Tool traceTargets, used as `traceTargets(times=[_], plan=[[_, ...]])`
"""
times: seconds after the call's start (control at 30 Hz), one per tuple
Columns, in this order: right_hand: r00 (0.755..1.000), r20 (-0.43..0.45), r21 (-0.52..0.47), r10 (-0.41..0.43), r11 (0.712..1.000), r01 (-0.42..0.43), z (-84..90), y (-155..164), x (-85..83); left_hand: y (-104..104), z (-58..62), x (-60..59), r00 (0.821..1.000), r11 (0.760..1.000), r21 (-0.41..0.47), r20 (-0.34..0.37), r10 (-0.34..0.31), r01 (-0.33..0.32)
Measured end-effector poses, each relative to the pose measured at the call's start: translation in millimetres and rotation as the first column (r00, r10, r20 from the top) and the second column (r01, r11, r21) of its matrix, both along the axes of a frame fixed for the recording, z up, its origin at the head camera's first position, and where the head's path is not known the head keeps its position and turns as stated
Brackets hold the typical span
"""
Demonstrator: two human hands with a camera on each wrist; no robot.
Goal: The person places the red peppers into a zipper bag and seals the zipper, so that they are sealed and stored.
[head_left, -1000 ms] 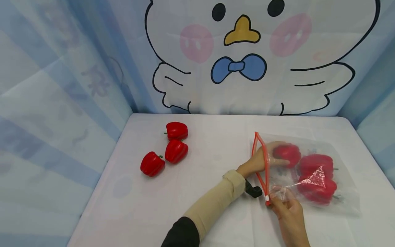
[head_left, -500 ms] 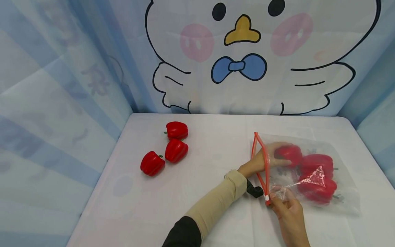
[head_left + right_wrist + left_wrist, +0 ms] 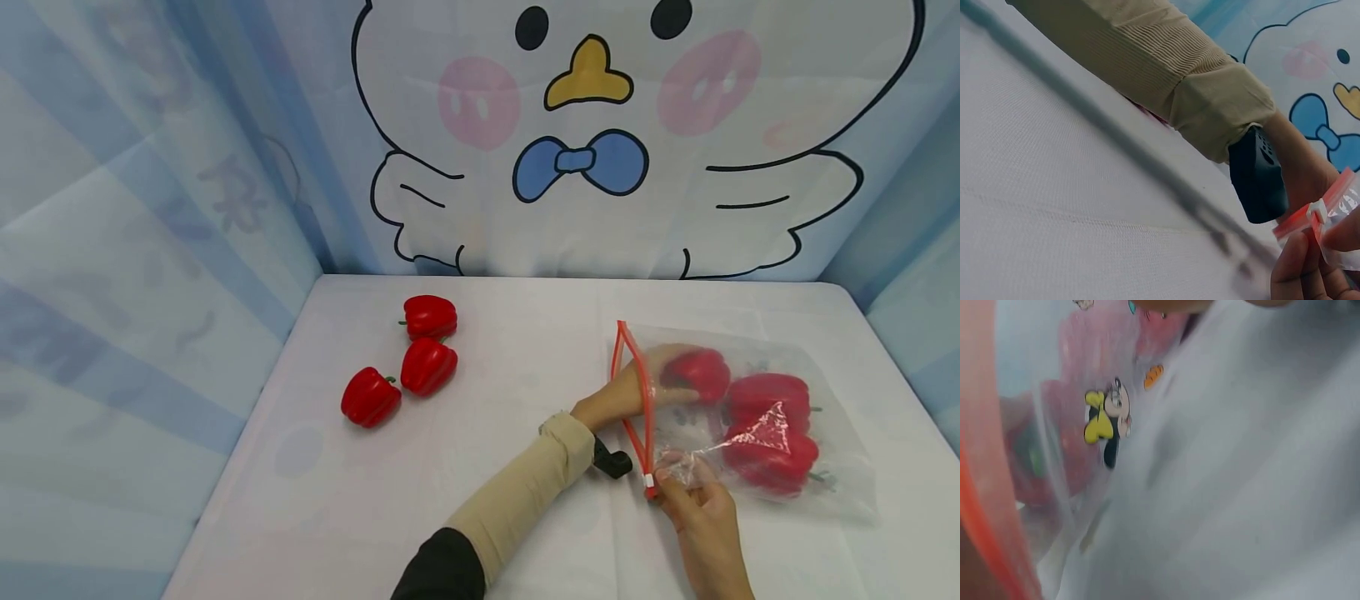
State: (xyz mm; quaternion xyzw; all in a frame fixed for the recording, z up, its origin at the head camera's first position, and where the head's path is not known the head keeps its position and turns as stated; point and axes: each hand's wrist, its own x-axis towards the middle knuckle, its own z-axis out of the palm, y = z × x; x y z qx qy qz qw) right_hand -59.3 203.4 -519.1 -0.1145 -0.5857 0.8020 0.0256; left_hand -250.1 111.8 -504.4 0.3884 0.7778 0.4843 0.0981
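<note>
My left hand (image 3: pixel 662 367) reaches through the mouth of a clear zip bag (image 3: pixel 843 467) and grips a red bell pepper (image 3: pixel 703 375) inside it. Two more bell peppers (image 3: pixel 768 404) lie deeper in the bag, just right of the gripped one. At the bag's near corner, by the white slider (image 3: pixel 1317 211) of its orange-red zip, my right hand (image 3: pixel 697 508) pinches the edge. Through the plastic, the left wrist view shows a pepper (image 3: pixel 1060 450) with its green stem, behind cartoon prints.
Three loose red bell peppers lie at the table's left: one at the back (image 3: pixel 430 317), one in the middle (image 3: pixel 428 367), one nearer (image 3: pixel 371 397). A dark wrist device (image 3: pixel 1257 178) sits below my left cuff. Printed curtains surround the white table (image 3: pixel 525 333).
My left hand and the pepper in it shift slightly right, deeper into the bag, then back left a little. My right hand and the loose peppers stay in place.
</note>
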Motion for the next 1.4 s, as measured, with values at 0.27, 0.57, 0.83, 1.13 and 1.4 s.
traceTargets(times=[0.27,0.57,0.83,1.13,1.4], plan=[[1.000,0.018,0.015,-0.001,1.000,0.000,-1.3,-0.8,-0.6,-12.7,2.6,2.8,1.000,0.996,-0.083,-0.019,0.014,-0.015],[1.000,0.002,0.006,0.003,1.000,-0.003,-0.4,-2.4,0.1,-25.9,4.1,5.4,0.982,0.987,-0.157,-0.188,0.001,-0.032],[1.000,0.004,0.044,0.011,0.999,-0.011,2.7,-2.9,1.2,-36.8,7.2,9.4,0.938,0.950,-0.300,-0.346,-0.018,-0.093],[1.000,0.015,0.031,0.003,1.000,-0.004,1.4,-2.2,-0.4,-52.1,13.3,19.1,0.881,0.912,-0.365,-0.472,-0.009,-0.186],[0.999,0.034,0.051,-0.005,0.999,0.003,1.7,-3.7,-1.1,-63.9,14.1,26.1,0.882,0.909,-0.359,-0.472,0.019,-0.212]])
